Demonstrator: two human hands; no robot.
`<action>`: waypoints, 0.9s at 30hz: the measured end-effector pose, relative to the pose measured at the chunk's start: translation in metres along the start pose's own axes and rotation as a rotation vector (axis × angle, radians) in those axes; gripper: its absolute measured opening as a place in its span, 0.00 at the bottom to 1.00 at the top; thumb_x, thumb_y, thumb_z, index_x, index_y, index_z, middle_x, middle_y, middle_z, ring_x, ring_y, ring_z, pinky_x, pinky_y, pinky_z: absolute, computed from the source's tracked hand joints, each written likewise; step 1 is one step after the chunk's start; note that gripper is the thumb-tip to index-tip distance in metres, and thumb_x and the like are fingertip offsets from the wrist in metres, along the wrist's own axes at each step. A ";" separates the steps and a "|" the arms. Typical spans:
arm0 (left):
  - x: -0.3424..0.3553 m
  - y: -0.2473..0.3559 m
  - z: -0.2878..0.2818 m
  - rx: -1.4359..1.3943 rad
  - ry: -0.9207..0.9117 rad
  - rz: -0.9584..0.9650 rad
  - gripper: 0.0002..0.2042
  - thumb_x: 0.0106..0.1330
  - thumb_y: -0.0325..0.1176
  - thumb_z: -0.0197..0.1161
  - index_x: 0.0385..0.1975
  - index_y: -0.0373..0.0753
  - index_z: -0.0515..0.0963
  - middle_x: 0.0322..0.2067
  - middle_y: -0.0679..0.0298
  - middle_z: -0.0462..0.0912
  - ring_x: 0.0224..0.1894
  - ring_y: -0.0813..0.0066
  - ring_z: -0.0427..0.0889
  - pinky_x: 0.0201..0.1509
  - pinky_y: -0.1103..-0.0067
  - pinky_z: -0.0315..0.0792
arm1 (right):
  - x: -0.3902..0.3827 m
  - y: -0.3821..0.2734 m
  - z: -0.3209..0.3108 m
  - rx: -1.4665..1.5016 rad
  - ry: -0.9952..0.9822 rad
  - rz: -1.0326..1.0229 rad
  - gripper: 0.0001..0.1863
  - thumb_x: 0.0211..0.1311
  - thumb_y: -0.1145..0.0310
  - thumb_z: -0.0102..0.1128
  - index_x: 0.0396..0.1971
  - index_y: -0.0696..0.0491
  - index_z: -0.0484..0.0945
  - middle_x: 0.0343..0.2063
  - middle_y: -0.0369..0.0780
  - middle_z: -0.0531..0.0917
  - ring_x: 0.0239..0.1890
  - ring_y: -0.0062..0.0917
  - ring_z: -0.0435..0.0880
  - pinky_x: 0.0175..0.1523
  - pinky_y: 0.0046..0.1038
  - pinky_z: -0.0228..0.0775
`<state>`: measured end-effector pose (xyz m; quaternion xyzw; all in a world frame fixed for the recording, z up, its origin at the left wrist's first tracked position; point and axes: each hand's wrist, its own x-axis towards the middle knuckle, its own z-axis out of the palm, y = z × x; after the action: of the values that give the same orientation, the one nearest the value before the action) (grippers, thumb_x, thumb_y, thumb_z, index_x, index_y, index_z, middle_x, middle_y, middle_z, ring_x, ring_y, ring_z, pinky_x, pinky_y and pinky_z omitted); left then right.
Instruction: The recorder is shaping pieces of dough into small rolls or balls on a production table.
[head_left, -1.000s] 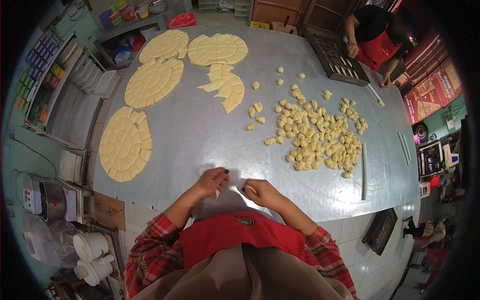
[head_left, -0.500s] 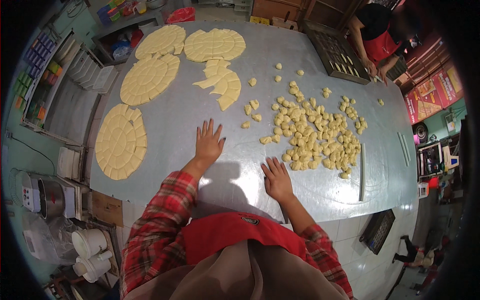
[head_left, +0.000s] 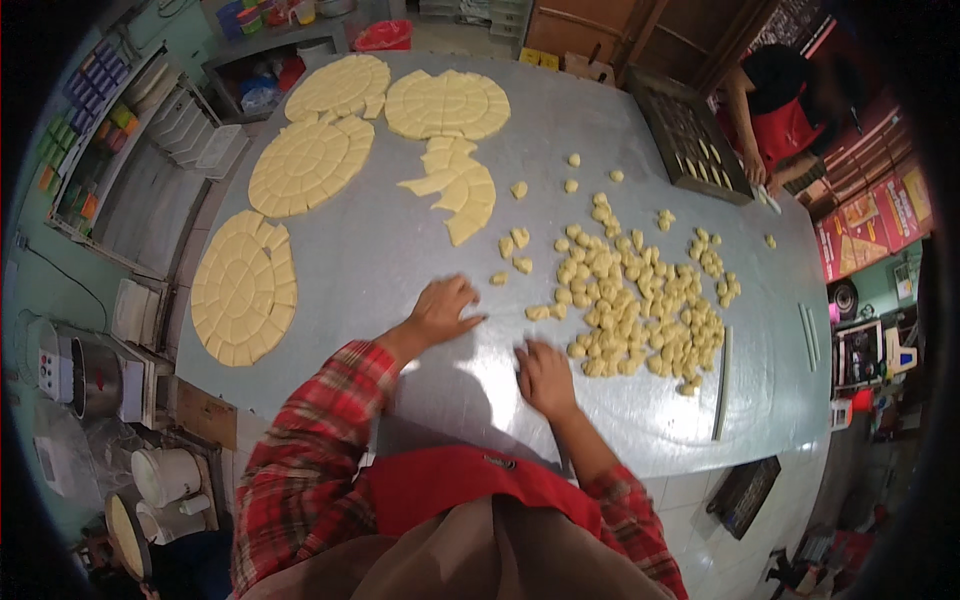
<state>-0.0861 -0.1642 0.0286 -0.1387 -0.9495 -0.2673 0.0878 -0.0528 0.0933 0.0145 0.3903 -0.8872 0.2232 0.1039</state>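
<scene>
Left hand [head_left: 440, 312], fingers parted; right hand [head_left: 546, 378] curled, grip unclear; dough balls [head_left: 612, 322] beside it, perhaps for easy reach

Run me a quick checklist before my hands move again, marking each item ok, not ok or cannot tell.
1. Left hand clear of the dough balls: ok; there is a gap, and its thumb is spread from the fingers.
2. Right hand empty: cannot tell; its palm is hidden.
3. Dough balls all separated: not ok; many are crowded together.
4. Dough rounds on the table: ok; they lie flat, toward the left.
5. Co-worker's hands away from yours: ok; they are at the far right.
</scene>
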 end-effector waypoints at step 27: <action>0.189 -0.153 -0.009 -0.054 0.249 -0.816 0.20 0.51 0.45 0.64 0.36 0.34 0.76 0.40 0.53 0.77 0.44 0.60 0.76 0.45 0.66 0.69 | 0.006 0.013 0.001 0.001 0.025 0.299 0.20 0.48 0.72 0.56 0.45 0.53 0.73 0.53 0.49 0.68 0.56 0.42 0.65 0.62 0.45 0.48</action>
<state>-0.3116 -0.2530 0.0078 0.2794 -0.9013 -0.3198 0.0852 -0.0666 0.0969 0.0116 0.2509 -0.9339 0.2414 0.0806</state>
